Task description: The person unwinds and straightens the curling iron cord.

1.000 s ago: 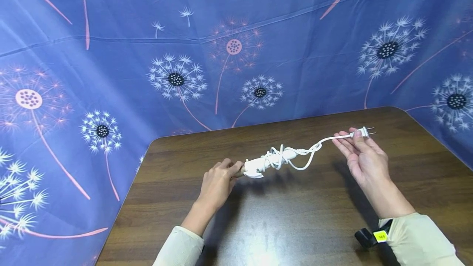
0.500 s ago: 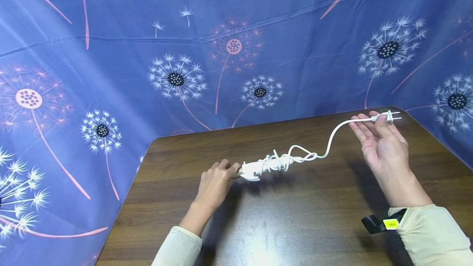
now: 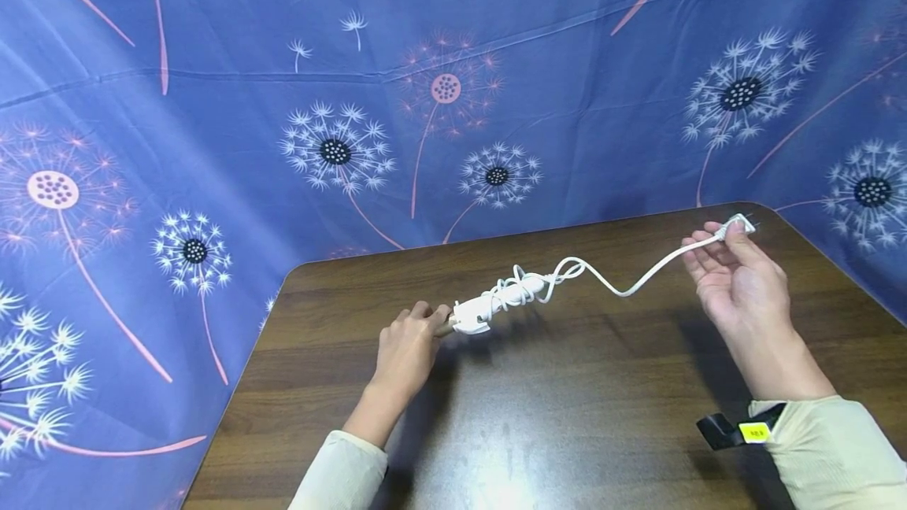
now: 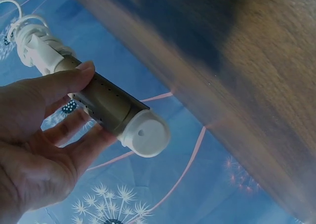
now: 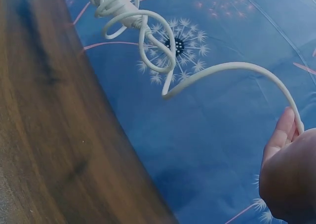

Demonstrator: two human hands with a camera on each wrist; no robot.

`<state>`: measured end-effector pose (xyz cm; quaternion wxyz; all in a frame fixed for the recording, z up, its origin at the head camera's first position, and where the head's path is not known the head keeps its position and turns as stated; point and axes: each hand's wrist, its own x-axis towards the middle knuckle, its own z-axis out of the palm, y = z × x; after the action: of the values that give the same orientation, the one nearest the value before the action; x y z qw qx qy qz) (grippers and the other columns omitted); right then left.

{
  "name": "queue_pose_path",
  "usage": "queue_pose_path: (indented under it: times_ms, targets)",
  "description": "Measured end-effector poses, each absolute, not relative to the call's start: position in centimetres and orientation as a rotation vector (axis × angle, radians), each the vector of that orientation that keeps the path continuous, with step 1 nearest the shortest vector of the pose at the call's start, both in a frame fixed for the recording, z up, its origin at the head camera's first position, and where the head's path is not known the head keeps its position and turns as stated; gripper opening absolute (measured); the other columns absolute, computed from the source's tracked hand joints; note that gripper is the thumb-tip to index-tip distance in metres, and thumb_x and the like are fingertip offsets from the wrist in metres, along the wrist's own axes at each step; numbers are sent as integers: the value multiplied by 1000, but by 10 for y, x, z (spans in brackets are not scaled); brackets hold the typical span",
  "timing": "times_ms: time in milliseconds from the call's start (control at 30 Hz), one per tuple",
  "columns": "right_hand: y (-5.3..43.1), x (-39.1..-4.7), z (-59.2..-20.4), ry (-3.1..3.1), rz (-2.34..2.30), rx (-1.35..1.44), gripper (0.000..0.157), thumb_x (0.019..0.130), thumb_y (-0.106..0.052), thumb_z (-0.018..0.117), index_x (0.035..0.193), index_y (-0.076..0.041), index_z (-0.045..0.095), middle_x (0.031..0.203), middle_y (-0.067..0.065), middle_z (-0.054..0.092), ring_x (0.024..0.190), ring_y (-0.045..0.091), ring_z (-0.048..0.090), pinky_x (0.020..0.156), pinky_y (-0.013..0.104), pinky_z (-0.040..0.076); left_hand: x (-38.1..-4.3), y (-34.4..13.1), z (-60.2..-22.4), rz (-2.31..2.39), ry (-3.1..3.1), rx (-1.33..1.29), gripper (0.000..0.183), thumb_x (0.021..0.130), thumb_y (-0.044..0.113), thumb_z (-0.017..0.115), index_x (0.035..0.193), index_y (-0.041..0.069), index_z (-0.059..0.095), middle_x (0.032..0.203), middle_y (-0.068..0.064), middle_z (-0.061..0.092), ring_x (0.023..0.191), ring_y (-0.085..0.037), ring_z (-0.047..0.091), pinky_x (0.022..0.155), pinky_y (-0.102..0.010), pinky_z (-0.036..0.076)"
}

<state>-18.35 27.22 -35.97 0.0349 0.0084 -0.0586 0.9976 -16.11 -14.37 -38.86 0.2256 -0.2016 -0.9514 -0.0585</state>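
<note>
A white curling iron (image 3: 471,315) with a brownish, perforated barrel (image 4: 111,105) is held above the table. My left hand (image 3: 405,352) grips that barrel between thumb and fingers; in the left wrist view a white cap (image 4: 148,134) shows at its end. Loops of white cord (image 3: 627,291) are wound round the handle, and a free stretch sags across to the right. There my right hand (image 3: 751,293) pinches the two-pin plug (image 3: 737,225), its prongs pointing right. The right wrist view shows the cord (image 5: 237,66) running to that hand, with the plug out of sight.
Beneath both hands lies a dark brown wooden table (image 3: 567,384) with rounded far corners. A blue cloth (image 3: 567,85) with a dandelion print hangs behind and around it. A black strap with a yellow label (image 3: 754,432) sits at the right wrist.
My right hand has moved right and away with the plug, drawing out more cord between plug and handle. Lately the cord has sagged lower, and the left hand has shifted slightly left.
</note>
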Motion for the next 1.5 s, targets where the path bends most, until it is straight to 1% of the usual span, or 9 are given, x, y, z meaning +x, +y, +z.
queue_pose_path:
  times_ms: [233, 367, 467, 600, 700, 833, 1133, 1367, 1500]
  targets:
    - [277, -184, -358, -166, 3064, -20, 23, 97, -7, 51, 97, 15, 58, 87, 27, 55, 79, 39, 56, 76, 47, 52, -160, -147, -389, -181, -2630, -461, 44, 69, 6, 82, 107, 20, 66, 88, -4, 62, 69, -28, 62, 44, -42, 46]
    - [276, -182, -361, -287, 3092, -23, 23, 98, -6, 49, 97, 14, 59, 87, 30, 59, 83, 42, 63, 78, 48, 53, -160, -148, -389, -255, -2608, -457, 45, 70, 5, 82, 109, 21, 66, 90, -4, 63, 70, -28, 63, 45, -43, 47]
    - [273, -181, -365, -370, 3119, 28, 21, 99, -3, 46, 101, 13, 58, 91, 35, 62, 90, 45, 65, 79, 52, 53, -160, -148, -387, -287, -2584, -479, 50, 68, 4, 82, 111, 23, 66, 91, -3, 63, 73, -27, 64, 46, -43, 47]
    - [267, -182, -368, -341, 3163, 132, 19, 98, 3, 41, 109, 12, 54, 99, 40, 60, 99, 48, 63, 83, 58, 49, -159, -147, -385, -296, -2562, -514, 54, 66, 2, 83, 113, 24, 66, 92, -1, 63, 77, -25, 64, 47, -43, 48]
    - [265, -184, -368, -295, 3171, 186, 20, 98, 5, 38, 113, 11, 50, 102, 42, 58, 104, 49, 60, 88, 59, 46, -159, -146, -384, -294, -2552, -536, 54, 65, 3, 84, 111, 25, 67, 92, -1, 63, 79, -25, 65, 47, -43, 48]
    - [263, -189, -367, -242, 3146, 228, 21, 98, 4, 38, 116, 10, 48, 103, 41, 55, 106, 50, 58, 93, 58, 43, -158, -146, -384, -274, -2551, -561, 52, 65, 4, 85, 108, 26, 66, 92, 1, 63, 79, -24, 64, 45, -42, 47]
    - [268, -198, -363, -106, 3125, 200, 23, 97, 0, 42, 119, 6, 44, 106, 41, 52, 110, 51, 56, 94, 60, 42, -157, -149, -387, -233, -2568, -571, 48, 67, 6, 84, 107, 26, 66, 89, 2, 61, 73, -22, 62, 44, -40, 46]
    - [279, -198, -354, -10, 3094, 164, 29, 95, -5, 48, 122, 1, 44, 120, 34, 46, 116, 50, 52, 101, 55, 38, -158, -150, -388, -209, -2592, -563, 46, 66, 6, 85, 105, 25, 67, 88, 1, 61, 73, -24, 62, 44, -40, 45]
    - [286, -196, -347, 47, 3057, 150, 29, 92, -7, 50, 120, 1, 45, 120, 32, 48, 117, 47, 52, 99, 57, 40, -159, -153, -389, -186, -2613, -533, 45, 67, 5, 84, 104, 24, 67, 89, 1, 61, 73, -25, 61, 44, -41, 45]
